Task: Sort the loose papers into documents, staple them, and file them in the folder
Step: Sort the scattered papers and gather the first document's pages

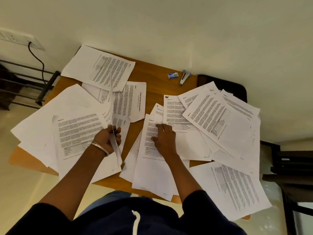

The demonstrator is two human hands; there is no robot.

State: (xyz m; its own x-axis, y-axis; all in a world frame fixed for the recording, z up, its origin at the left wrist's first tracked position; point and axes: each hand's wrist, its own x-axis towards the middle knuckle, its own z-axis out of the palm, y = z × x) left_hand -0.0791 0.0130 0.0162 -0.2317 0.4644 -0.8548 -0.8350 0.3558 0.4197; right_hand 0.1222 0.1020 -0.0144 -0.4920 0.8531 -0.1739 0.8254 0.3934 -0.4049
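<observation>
Left hand [108, 139] grips an upright sheet [113, 119]; right hand [165, 139] rests on papers [152, 167] covering the table [155, 77].

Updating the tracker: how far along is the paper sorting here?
Early, still sorting. Done: nothing visibly stapled or filed; loose sheets cover the table, and I see no folder. In hand: the left hand grips a few upright pages, while the right hand presses on a sheet in the middle pile. Left: grouping, stapling and filing; the stapler and staple box sit unused at the far edge.

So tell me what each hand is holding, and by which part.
Left hand grips an upright sheet near its lower edge. Right hand holds nothing, resting flat on the papers.
</observation>
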